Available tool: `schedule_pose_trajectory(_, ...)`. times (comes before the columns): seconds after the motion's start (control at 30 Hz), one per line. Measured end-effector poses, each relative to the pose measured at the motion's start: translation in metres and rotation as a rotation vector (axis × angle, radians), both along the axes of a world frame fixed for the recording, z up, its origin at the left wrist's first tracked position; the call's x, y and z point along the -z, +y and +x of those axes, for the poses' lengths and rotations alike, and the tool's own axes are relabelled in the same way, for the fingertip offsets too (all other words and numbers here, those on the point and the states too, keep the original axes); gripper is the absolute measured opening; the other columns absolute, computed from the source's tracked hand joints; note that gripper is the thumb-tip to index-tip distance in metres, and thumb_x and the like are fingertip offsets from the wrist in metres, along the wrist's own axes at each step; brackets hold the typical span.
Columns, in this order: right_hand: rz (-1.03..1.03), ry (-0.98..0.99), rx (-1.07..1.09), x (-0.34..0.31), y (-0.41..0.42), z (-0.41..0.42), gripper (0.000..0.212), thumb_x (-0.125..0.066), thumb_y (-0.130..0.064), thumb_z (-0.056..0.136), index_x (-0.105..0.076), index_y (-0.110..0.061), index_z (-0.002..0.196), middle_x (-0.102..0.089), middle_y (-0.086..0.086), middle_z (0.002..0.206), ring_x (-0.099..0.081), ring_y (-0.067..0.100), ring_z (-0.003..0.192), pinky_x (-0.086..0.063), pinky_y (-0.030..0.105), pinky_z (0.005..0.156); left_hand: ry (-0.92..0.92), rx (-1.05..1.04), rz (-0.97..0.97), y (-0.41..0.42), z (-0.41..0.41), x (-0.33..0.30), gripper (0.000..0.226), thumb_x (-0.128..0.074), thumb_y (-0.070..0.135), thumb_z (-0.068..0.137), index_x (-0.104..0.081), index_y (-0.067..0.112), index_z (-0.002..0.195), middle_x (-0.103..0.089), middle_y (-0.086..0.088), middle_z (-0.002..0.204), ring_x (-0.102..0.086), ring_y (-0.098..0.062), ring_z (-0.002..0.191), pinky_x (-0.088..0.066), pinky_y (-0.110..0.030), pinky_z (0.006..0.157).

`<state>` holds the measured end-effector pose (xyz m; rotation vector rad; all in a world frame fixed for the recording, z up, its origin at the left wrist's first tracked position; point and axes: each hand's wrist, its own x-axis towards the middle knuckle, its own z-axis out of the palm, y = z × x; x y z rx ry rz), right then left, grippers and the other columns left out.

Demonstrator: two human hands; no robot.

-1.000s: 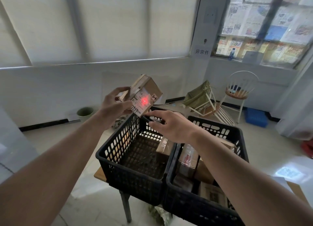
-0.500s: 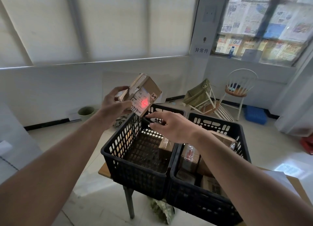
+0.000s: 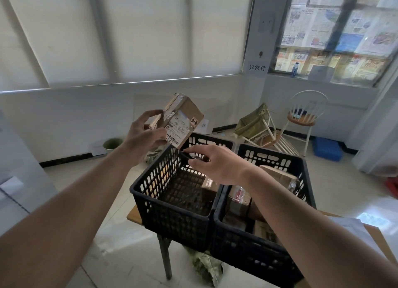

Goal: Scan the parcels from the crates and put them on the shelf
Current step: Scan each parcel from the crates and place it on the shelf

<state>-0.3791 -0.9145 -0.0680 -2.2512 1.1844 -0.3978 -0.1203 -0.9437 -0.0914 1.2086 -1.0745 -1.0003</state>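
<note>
Head view: two black lattice-walled plastic crates stand side by side on the tabletop (image 3: 375,233). The left crate (image 3: 172,210) holds one cardboard box; the right crate (image 3: 265,257) holds several. The left hand (image 3: 143,138) grasps a taped, labelled cardboard parcel (image 3: 183,120) above the left crate's far edge. The right hand (image 3: 217,166) pinches a small dark scanner (image 3: 193,156).

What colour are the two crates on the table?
Black, with slotted lattice walls: the left crate and the right crate. The head view shows them.
</note>
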Motion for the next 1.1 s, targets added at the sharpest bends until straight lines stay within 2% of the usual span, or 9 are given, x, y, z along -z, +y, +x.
schedule_pose_trajectory(0.1, -0.038, -0.121, 0.048, 0.005, 0.001, -0.001, 0.044, -0.052, -0.046, 0.110, -0.049, -0.048, 0.154, -0.064, -0.010, 0.122, -0.044, -0.006, 0.066, -0.037, 0.019, 0.064, 0.049, 0.017, 0.013, 0.008, -0.004, -0.002, 0.076, -0.071, -0.008, 0.075, -0.067, 0.043, 0.130, -0.066, -0.030, 0.123, -0.078, -0.040, 0.100, -0.064, -0.053, 0.088)
schedule_pose_trajectory(0.27, -0.102, -0.359, 0.177, 0.008, -0.006, 0.014, 0.049, -0.050, -0.037, 0.113, -0.041, -0.042, 0.160, -0.062, 0.007, 0.148, -0.052, 0.000, 0.071, -0.051, 0.031, 0.070, 0.136, 0.068, 0.014, 0.029, -0.005, -0.011, 0.094, -0.067, -0.008, 0.070, -0.059, 0.054, 0.141, -0.065, -0.023, 0.136, -0.075, -0.042, 0.110, -0.062, -0.054, 0.093)
schedule_pose_trajectory(0.33, -0.121, -0.443, 0.192, 0.003, -0.006, 0.025, 0.052, -0.050, -0.035, 0.113, -0.037, -0.043, 0.162, -0.055, 0.008, 0.158, -0.069, 0.019, 0.103, -0.061, 0.044, 0.089, 0.154, 0.054, 0.008, 0.041, -0.002, -0.020, 0.098, -0.066, -0.007, 0.069, -0.057, 0.057, 0.142, -0.061, -0.020, 0.140, -0.073, -0.042, 0.113, -0.063, -0.053, 0.091)
schedule_pose_trajectory(0.43, -0.136, -0.585, 0.187, -0.007, -0.005, 0.048, 0.053, -0.048, -0.033, 0.114, -0.034, -0.044, 0.164, -0.047, -0.001, 0.165, -0.054, 0.020, 0.139, -0.047, 0.043, 0.111, 0.191, 0.041, -0.027, 0.063, 0.007, -0.033, 0.100, -0.062, -0.005, 0.071, -0.051, 0.056, 0.148, -0.063, -0.016, 0.141, -0.071, -0.044, 0.117, -0.063, -0.051, 0.090)
schedule_pose_trajectory(0.53, -0.138, -0.663, 0.180, -0.019, 0.002, 0.080, 0.050, -0.043, -0.036, 0.115, -0.035, -0.052, 0.162, -0.053, 0.003, 0.155, -0.055, 0.012, 0.114, -0.048, 0.037, 0.100, 0.175, 0.041, -0.059, 0.094, 0.026, -0.046, 0.098, -0.062, -0.001, 0.077, -0.044, 0.061, 0.151, -0.066, -0.014, 0.141, -0.072, -0.042, 0.117, -0.062, -0.047, 0.093)
schedule_pose_trajectory(0.67, -0.198, -0.743, 0.131, -0.035, 0.029, 0.124, 0.047, -0.039, -0.037, 0.115, -0.039, -0.057, 0.158, -0.048, -0.010, 0.115, -0.045, -0.008, 0.100, -0.032, 0.007, 0.078, 0.104, 0.050, -0.111, 0.145, 0.055, -0.054, 0.100, -0.065, -0.001, 0.084, -0.035, 0.064, 0.154, -0.069, -0.013, 0.141, -0.069, -0.045, 0.121, -0.060, -0.053, 0.098)
schedule_pose_trajectory(0.8, -0.175, -0.813, -0.018, -0.049, 0.075, 0.177, 0.047, -0.042, -0.036, 0.116, -0.041, -0.050, 0.160, -0.057, 0.007, 0.121, -0.059, 0.017, 0.112, -0.058, 0.034, 0.092, -0.082, -0.064, -0.142, 0.215, 0.085, -0.061, 0.100, -0.066, 0.006, 0.091, -0.023, 0.067, 0.157, -0.066, -0.018, 0.140, -0.069, -0.036, 0.125, -0.057, -0.056, 0.104)
schedule_pose_trajectory(0.97, -0.174, -0.862, -0.168, -0.054, 0.165, 0.245, 0.049, -0.041, -0.035, 0.116, -0.037, -0.048, 0.163, -0.047, 0.005, 0.123, -0.052, -0.001, 0.103, -0.054, 0.035, 0.101, -0.257, -0.262, -0.134, 0.324, 0.136, -0.072, 0.099, -0.071, 0.021, 0.088, -0.018, 0.068, 0.156, -0.065, -0.013, 0.133, -0.067, -0.022, 0.125, -0.057, -0.046, 0.104)
schedule_pose_trajectory(1.1, -0.112, -0.901, -0.312, -0.052, 0.242, 0.296, 0.049, -0.040, -0.035, 0.116, -0.036, -0.043, 0.165, -0.045, 0.005, 0.121, -0.049, -0.004, 0.105, -0.044, 0.003, 0.089, -0.360, -0.439, -0.172, 0.408, 0.167, -0.077, 0.089, -0.076, 0.034, 0.090, -0.024, 0.057, 0.158, -0.059, 0.009, 0.137, -0.061, -0.010, 0.127, -0.062, -0.033, 0.094)
